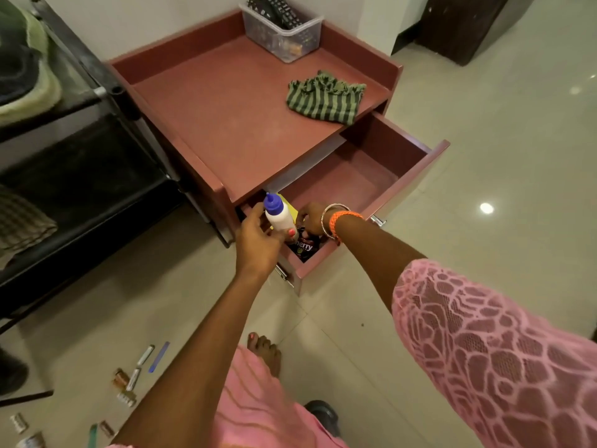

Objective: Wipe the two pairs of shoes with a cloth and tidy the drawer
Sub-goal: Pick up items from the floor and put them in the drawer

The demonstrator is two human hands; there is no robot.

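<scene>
Drawer (416,150) of the red-brown cabinet (232,101) stands pulled out, mostly bare, its near corner crowded; to tidy well, probably set each item upright without stacking; one striped cloth (324,96) lies on the top, no shoes show; left hand (258,237) grips one white blue-capped bottle (278,212); right hand (311,218), fingers curled into the corner over one dark packet (303,247), grasp unclear.

A reddish cabinet top (226,101) carries a striped cloth (324,97) and a plastic tub (284,37).
</scene>
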